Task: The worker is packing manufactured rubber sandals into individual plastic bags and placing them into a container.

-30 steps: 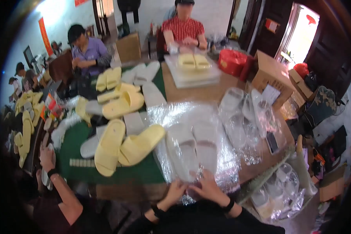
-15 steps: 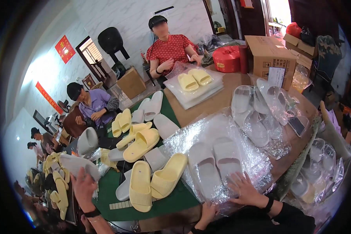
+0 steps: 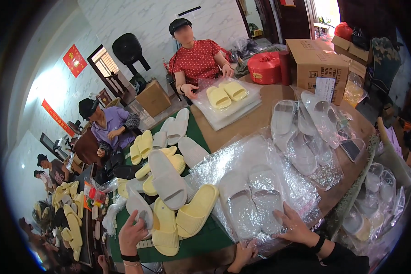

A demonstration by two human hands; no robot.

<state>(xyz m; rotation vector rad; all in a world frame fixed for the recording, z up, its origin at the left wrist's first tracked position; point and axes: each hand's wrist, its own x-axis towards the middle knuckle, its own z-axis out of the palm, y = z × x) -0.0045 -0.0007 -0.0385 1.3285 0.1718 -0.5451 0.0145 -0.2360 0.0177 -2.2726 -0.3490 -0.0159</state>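
A pair of light grey slippers (image 3: 249,201) lies at the lower middle under glossy clear plastic, seemingly inside a bag, on a stack of clear plastic bags (image 3: 214,157). My right hand (image 3: 294,224) grips the near right side of the bagged pair, its thumb and fingers curled on the plastic. At the bag's near edge, my left hand (image 3: 245,252) has its fingers drawn together on the plastic. Its lower part is cut by the lower edge. Left of the pair, yellow slippers (image 3: 165,228) and a loose grey slipper (image 3: 168,180) lie on the green mat (image 3: 187,253).
A co-worker's hand (image 3: 132,233) at lower left touches a grey slipper (image 3: 139,208). Bagged slippers (image 3: 301,132) lie to the right, beside a phone (image 3: 351,148) and a carton (image 3: 317,68). Across the table a person in red (image 3: 198,61) handles yellow slippers (image 3: 226,93) on bags.
My right hand has gone from spread flat to gripping the pair's side. The plastic now lies over more of the grey pair. A co-worker's hand moved right, and a grey slipper now lies atop yellow ones.
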